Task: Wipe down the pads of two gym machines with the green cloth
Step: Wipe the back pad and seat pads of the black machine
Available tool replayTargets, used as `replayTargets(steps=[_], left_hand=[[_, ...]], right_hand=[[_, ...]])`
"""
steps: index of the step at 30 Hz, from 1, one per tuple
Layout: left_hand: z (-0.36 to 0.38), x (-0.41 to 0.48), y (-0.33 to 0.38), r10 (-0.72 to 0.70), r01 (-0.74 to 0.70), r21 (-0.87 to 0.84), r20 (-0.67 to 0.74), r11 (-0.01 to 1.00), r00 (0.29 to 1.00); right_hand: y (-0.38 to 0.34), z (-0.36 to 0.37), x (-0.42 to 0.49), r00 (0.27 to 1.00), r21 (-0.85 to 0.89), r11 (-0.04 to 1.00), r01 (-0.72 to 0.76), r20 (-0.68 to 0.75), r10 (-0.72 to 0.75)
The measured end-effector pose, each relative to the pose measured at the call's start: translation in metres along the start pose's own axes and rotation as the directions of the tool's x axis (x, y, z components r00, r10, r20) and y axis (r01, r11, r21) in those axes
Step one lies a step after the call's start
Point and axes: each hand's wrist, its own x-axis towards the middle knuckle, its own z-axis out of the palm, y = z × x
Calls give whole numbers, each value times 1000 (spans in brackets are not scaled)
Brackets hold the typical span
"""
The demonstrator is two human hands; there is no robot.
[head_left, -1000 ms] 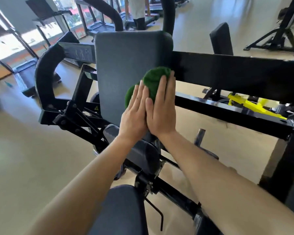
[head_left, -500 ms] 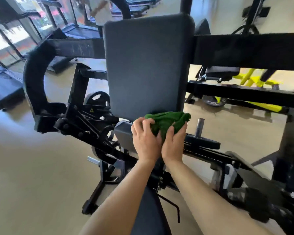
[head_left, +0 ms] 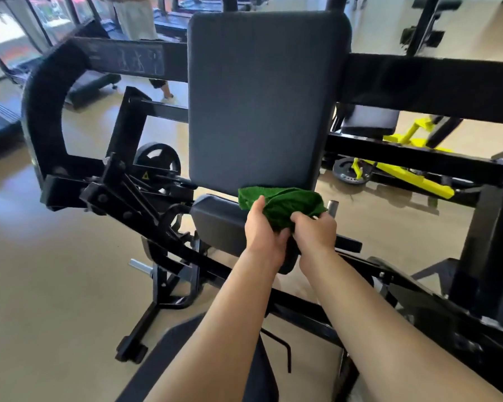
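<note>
Left hand (head_left: 263, 232) and right hand (head_left: 315, 233) both curled round green cloth (head_left: 285, 203). Cloth bunched, long axis left-right, just beyond the knuckles at bottom edge of upright pad (head_left: 262, 97). Lower pad (head_left: 218, 221) lies beneath, extending left; left hand nearer it.

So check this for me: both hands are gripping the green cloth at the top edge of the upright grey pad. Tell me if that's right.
Not quite. The left hand and the right hand both grip the green cloth, but at the bottom edge of the upright grey pad, not the top. The head view shows it.
</note>
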Motion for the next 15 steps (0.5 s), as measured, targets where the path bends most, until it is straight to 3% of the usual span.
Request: replayTargets(steps=[2,5,10,13,15], left_hand=[[2,3,2,94,-75,146,-123,986,988],[1,10,10,206,-137,350,-166,926,964],[-5,24,21,217,-150,314,-190,937,957],[-12,30,18,332,-234,377,-220,896,917],[-21,32,14,433,-266,584,-165,767,886]], right_hand=[[1,8,-4,1000,36,999,-7,15,7],[3,16,-6,997,109,992,-62,47,57],[-1,13,-12,975,299,938,-173,184,121],[-12,-1,-14,964,203,952,-230,182,194],[-19,-11,-10,959,111,959,-260,149,242]])
